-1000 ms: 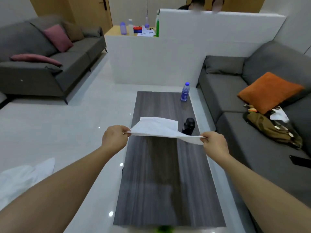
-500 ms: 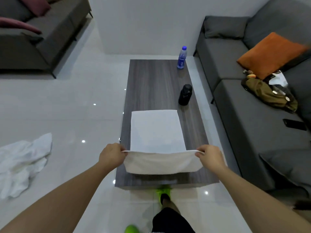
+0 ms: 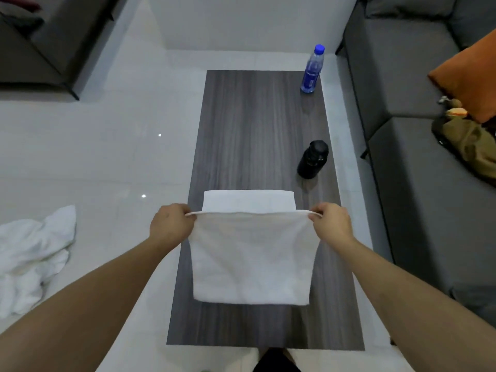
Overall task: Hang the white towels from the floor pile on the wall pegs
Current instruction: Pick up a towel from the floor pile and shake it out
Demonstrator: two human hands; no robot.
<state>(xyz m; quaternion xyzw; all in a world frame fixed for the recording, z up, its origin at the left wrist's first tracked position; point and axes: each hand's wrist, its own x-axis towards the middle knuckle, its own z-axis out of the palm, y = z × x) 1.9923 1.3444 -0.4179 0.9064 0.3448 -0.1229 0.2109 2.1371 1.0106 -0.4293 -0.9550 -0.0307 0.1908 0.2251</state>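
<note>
Lying crumpled on the floor at nine o'clock, the towel pile (image 3: 32,253) waits; at centre the left hand (image 3: 171,224) pinches one upper corner of a white towel (image 3: 252,256), which is folded over the coffee table (image 3: 257,124); at three o'clock the right hand (image 3: 331,224) pinches the other corner. The cloth looks light, soft and limp, likely to sag unless held by its corners or top edge. The fingertips are tucked under the hem; no wall pegs appear; the pile's left side is cut off.
</note>
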